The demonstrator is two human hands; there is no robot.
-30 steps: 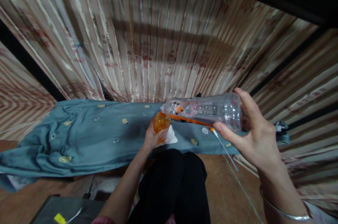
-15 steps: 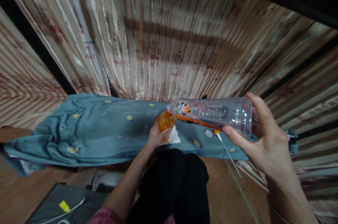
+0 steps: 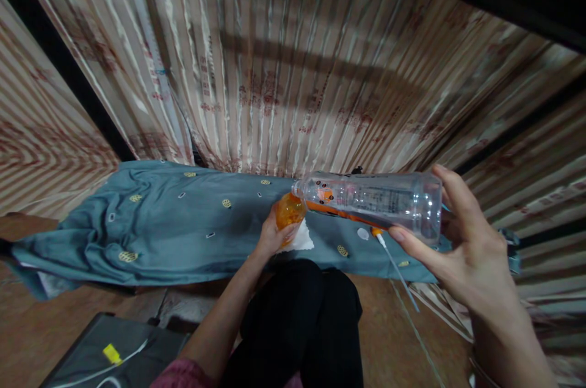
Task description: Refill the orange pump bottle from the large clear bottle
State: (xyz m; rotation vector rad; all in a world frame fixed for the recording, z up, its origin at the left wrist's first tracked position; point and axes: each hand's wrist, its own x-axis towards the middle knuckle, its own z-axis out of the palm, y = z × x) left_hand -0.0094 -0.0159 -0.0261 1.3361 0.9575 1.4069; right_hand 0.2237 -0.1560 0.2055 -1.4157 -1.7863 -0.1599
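My right hand (image 3: 462, 241) grips the base end of a large clear plastic bottle (image 3: 379, 202), which lies nearly level in the air. A little orange liquid runs along its lower side toward the neck. The neck meets the top of a smaller container of orange liquid (image 3: 289, 212), and my left hand (image 3: 273, 232) is wrapped around that container. Its exact rim is hard to make out. Beneath it, a white paper napkin (image 3: 303, 238) rests on the teal cloth (image 3: 169, 223). An orange cap with a white and pale blue stick (image 3: 382, 239) lies to the right.
A white round disc (image 3: 362, 233) sits beside the orange cap. Striped curtains (image 3: 274, 71) hang behind the cloth-covered surface. At lower left stands a dark grey box (image 3: 91, 345) with a yellow tag (image 3: 112, 354) and white cable on it. My knees (image 3: 302, 308) are against the near edge.
Both hands hold the same grip on the bottle and the container. The bottle's base has dipped very slightly, and the whole view has shifted a little.
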